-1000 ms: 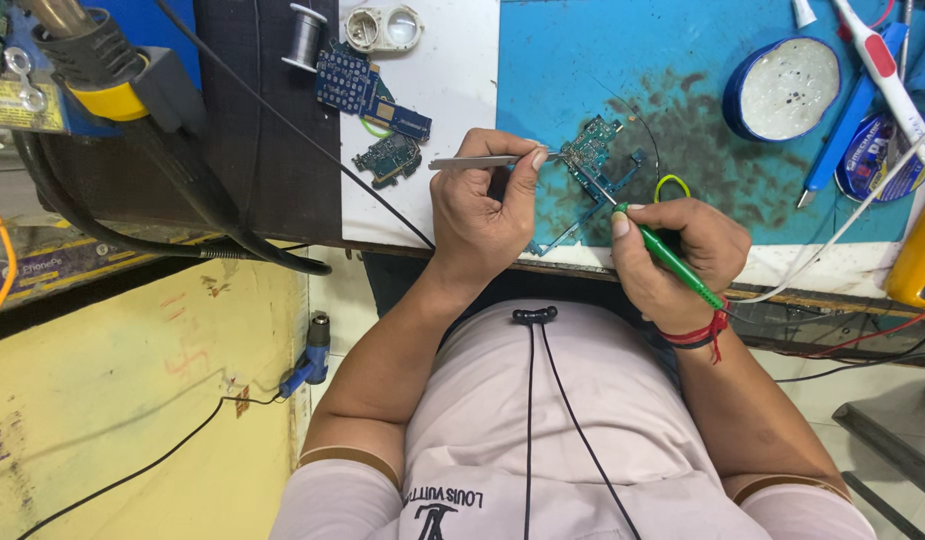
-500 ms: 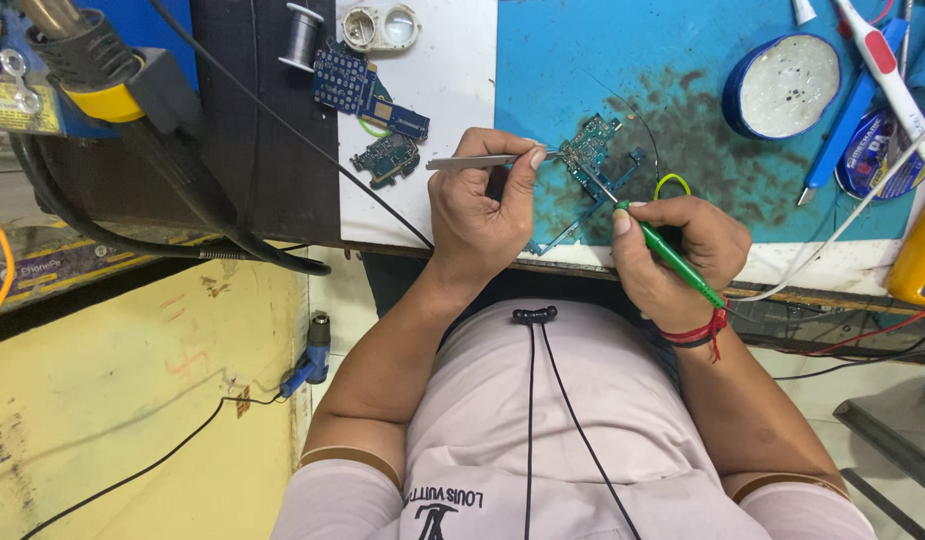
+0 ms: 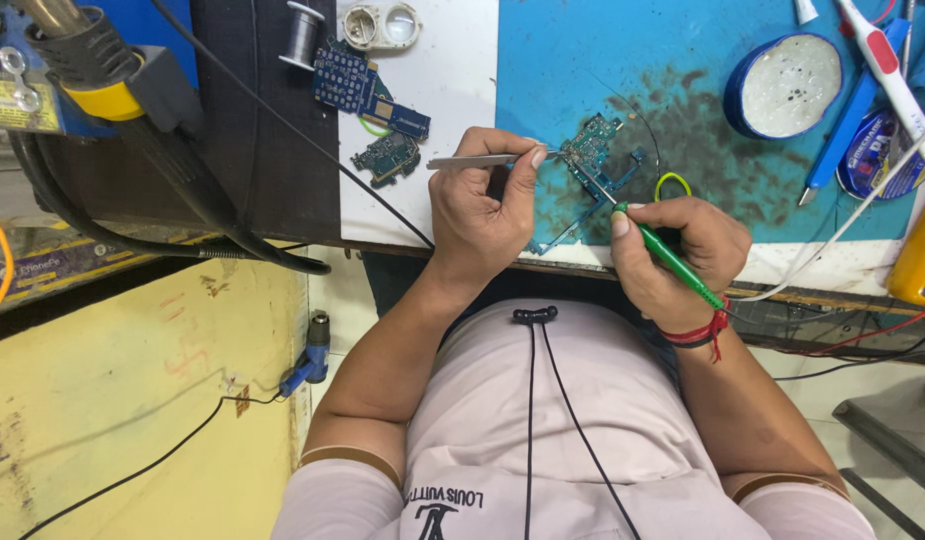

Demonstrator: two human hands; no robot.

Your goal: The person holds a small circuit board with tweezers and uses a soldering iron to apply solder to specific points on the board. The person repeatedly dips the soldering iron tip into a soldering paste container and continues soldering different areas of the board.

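Head view shows the left hand (image 3: 483,205) closed in a pinch on slim metal tweezers (image 3: 483,159), which lie almost level and point rightward to a small green circuit board (image 3: 595,150) on the blue mat (image 3: 583,60). The right hand (image 3: 673,255) grips a green-handled soldering iron (image 3: 673,258) like a pen; its long axis slants up and to the left, so its thin tip meets the same board from the lower right. The board thus lies just ahead of both hands, between the two tool tips, about equally near each; it sits over a dark scorched patch of the mat. A small yellow-green loop (image 3: 673,185) lies just right of the board. To the left, on a white sheet (image 3: 453,90), rest two more boards (image 3: 368,95), one blue, one green. Farther right sits a round blue tin (image 3: 786,85) with pale contents, and beyond it a second round blue tin (image 3: 878,155) with a printed label, partly hidden by a white and red tool (image 3: 888,75).
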